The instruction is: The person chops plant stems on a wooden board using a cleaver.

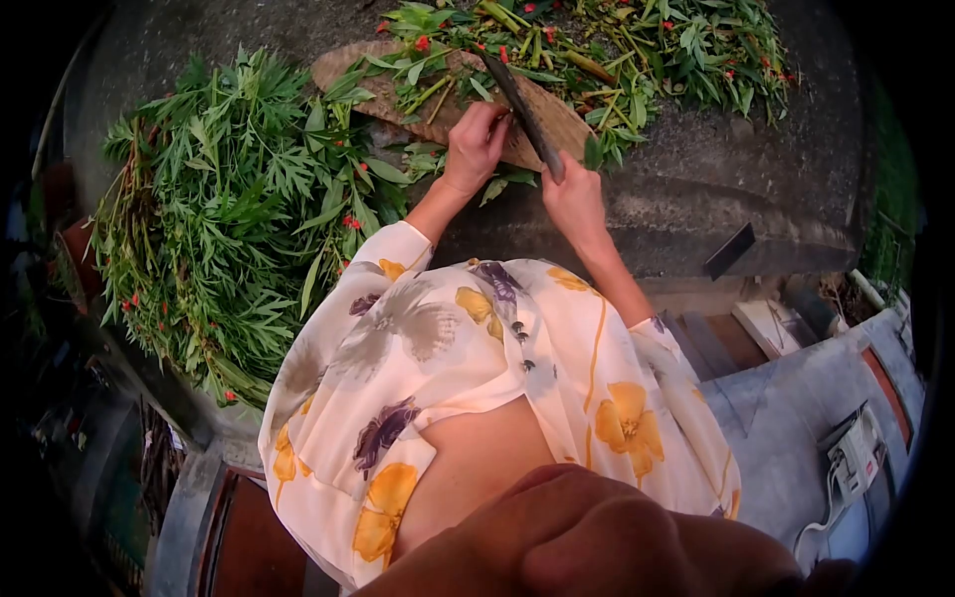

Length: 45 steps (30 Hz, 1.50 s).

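My right hand (575, 202) is wrapped round the handle end of a long dark knife (520, 104). The blade slants up and left across a wooden chopping board (562, 124). Just left of the blade is my left hand (477, 147), its fingers curled together over the board; whatever they pinch is hidden. Cut green stems and leaves (428, 92) with small red flowers lie on the board's left part, beyond my left hand.
A big heap of leafy green stalks (234, 199) spreads over the left of the stone slab (686, 194). Cut stems and leaves (686, 50) with red flowers are piled beyond the board. A dark flat strip (731, 251) lies at the slab's near right edge.
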Motion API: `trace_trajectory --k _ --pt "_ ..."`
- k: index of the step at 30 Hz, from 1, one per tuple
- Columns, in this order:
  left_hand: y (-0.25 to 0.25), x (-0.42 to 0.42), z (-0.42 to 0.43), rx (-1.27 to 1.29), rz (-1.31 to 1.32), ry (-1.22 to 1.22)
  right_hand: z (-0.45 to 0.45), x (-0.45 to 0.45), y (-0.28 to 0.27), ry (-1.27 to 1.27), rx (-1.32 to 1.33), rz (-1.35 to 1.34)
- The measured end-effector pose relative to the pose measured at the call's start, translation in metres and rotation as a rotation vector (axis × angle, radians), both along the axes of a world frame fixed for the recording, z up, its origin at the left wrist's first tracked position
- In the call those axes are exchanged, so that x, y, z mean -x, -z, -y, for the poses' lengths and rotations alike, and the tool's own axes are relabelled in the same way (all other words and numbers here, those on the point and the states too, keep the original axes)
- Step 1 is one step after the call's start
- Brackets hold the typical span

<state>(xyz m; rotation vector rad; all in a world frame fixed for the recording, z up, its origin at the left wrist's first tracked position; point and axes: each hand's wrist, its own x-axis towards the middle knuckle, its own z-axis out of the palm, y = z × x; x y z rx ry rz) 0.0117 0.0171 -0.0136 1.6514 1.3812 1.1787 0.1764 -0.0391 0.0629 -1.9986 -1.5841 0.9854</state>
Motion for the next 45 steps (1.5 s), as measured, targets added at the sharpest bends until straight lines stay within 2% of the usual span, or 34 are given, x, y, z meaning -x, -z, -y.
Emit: trace_trajectory --k 5,12,14,16,20,21,23,28,30,35,37,38,40,45 --pt "0.014 0.006 0.006 -0.070 -0.015 0.013 0.000 -0.002 0.018 -0.030 0.074 0.071" --pt "0.001 0.015 0.011 -0.121 0.000 0.031 -0.007 -0.004 0.023 -0.059 0.134 0.084" --pt "-0.014 0.020 0.009 -0.068 -0.023 -0.034 -0.007 -0.008 0.032 -0.096 0.120 0.086" --pt "-0.018 0.027 0.001 -0.049 0.103 -0.118 -0.009 -0.008 0.023 -0.066 0.129 0.048" --pt "-0.025 0.047 -0.022 0.302 0.196 -0.177 -0.003 -0.016 0.004 0.022 0.145 -0.018" --pt "-0.023 0.053 -0.029 0.305 0.193 -0.182 0.000 -0.019 0.008 0.055 0.113 -0.063" --pt "-0.017 0.060 -0.048 0.647 0.038 -0.022 0.000 -0.025 0.007 0.075 0.097 -0.104" --pt "0.001 0.039 -0.072 0.608 0.030 0.185 -0.005 -0.042 0.018 0.045 0.145 -0.167" --pt "0.001 0.035 -0.079 0.799 0.121 0.314 -0.007 -0.040 0.017 0.039 0.170 -0.167" --pt "0.004 0.027 -0.077 1.004 0.241 0.312 -0.005 -0.042 0.024 0.039 0.207 -0.194" --pt "0.010 0.031 -0.075 1.177 0.544 0.426 -0.005 -0.044 0.027 0.012 0.216 -0.196" --pt "0.013 0.034 -0.073 1.177 0.545 0.424 -0.005 -0.043 0.027 0.011 0.217 -0.197" --pt "0.015 0.039 -0.071 1.166 0.719 0.486 -0.008 -0.042 0.022 0.013 0.229 -0.209" --pt "0.012 0.042 -0.062 1.048 0.716 0.375 -0.003 -0.038 0.014 0.097 0.221 -0.276"
